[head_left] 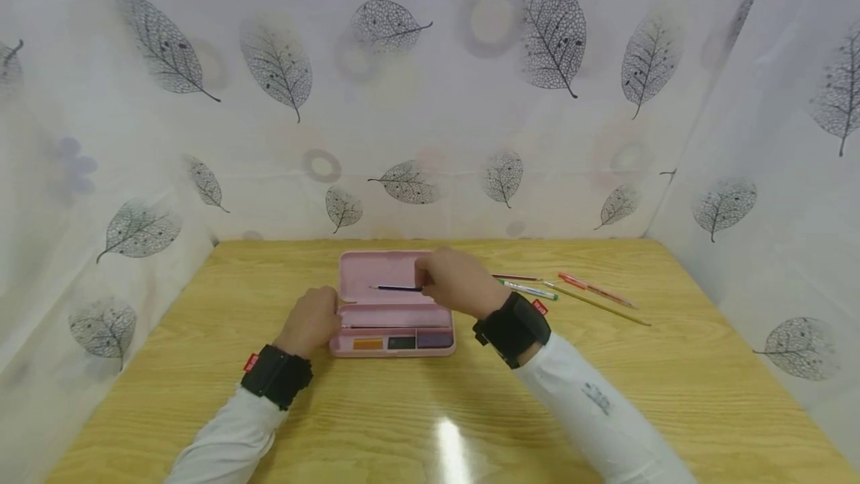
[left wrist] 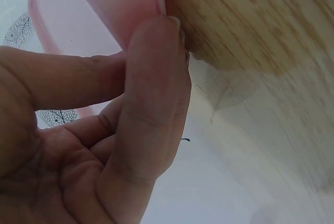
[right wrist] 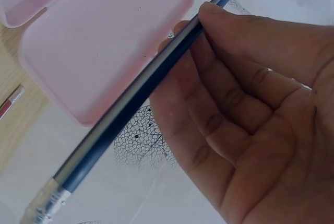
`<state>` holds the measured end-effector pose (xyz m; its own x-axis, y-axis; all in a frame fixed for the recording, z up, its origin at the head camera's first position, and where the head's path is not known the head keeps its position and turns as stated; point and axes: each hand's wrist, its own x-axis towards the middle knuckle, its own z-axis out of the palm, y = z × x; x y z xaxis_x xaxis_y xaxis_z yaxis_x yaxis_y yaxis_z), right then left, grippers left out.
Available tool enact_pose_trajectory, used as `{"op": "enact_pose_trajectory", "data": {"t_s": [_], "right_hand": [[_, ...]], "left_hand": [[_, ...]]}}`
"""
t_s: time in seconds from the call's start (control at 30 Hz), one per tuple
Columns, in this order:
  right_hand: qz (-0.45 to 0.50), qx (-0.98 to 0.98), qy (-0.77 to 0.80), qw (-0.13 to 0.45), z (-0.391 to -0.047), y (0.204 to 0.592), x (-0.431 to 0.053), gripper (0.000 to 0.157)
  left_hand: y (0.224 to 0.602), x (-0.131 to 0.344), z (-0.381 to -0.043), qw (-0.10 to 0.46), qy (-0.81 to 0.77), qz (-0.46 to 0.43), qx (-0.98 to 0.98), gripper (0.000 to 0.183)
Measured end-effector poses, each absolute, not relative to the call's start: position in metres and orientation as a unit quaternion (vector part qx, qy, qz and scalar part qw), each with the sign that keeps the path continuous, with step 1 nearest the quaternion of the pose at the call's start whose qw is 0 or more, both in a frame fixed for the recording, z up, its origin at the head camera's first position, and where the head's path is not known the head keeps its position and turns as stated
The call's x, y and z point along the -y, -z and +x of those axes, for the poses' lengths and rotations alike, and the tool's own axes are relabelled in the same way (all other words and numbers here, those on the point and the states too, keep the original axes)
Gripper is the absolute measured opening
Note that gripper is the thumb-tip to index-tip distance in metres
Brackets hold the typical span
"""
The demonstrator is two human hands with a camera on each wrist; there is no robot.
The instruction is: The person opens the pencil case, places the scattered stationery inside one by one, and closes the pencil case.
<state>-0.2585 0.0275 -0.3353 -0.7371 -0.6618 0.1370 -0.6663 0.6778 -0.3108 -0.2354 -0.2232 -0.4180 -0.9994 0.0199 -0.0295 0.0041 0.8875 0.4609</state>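
Note:
My right hand (head_left: 463, 282) pinches a blue pencil (right wrist: 130, 98) with silver stripes between thumb and fingertips. In the head view the pencil's dark shaft (head_left: 399, 288) points left across the raised lid (head_left: 359, 275) of a pink pencil case (head_left: 376, 355). A clear or metallic end piece (right wrist: 44, 200) caps its other end in the right wrist view. My left hand (head_left: 310, 323) grips the left end of the case, thumb on one side and fingers on the other; the left wrist view shows the pink wall (left wrist: 122, 4) between them.
Inside the case's front row lie an orange block (head_left: 367, 343), a dark green one (head_left: 402, 343) and a purple one (head_left: 434, 339). To the right are a red pencil (head_left: 517, 277), a green-and-white pen (head_left: 531, 290), an olive pencil (head_left: 598, 303) and an orange pen (head_left: 596, 290).

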Motion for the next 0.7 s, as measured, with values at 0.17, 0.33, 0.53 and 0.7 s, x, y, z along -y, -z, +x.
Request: {"op": "enact_pose_trajectory", "data": {"t_s": [0.17,0.33,0.53,0.7], "right_hand": [[0.377,0.911,-0.166,0.008,-0.264,0.333,-0.019,0.006],[0.394,0.902,-0.173,0.019,-0.266,0.33,-0.009,0.007],[0.407,0.894,-0.187,0.022,-0.266,0.328,0.003,0.004],[0.403,0.896,-0.185,0.01,-0.266,0.329,0.012,0.004]], "left_hand": [[0.417,0.223,-0.236,0.012,-0.237,0.006,-0.971,0.003],[0.417,0.222,-0.236,0.017,-0.24,0.002,-0.971,0.007],[0.415,0.221,-0.234,0.016,-0.239,0.003,-0.971,0.005],[0.414,0.221,-0.233,0.011,-0.237,0.008,-0.971,0.003]]}}
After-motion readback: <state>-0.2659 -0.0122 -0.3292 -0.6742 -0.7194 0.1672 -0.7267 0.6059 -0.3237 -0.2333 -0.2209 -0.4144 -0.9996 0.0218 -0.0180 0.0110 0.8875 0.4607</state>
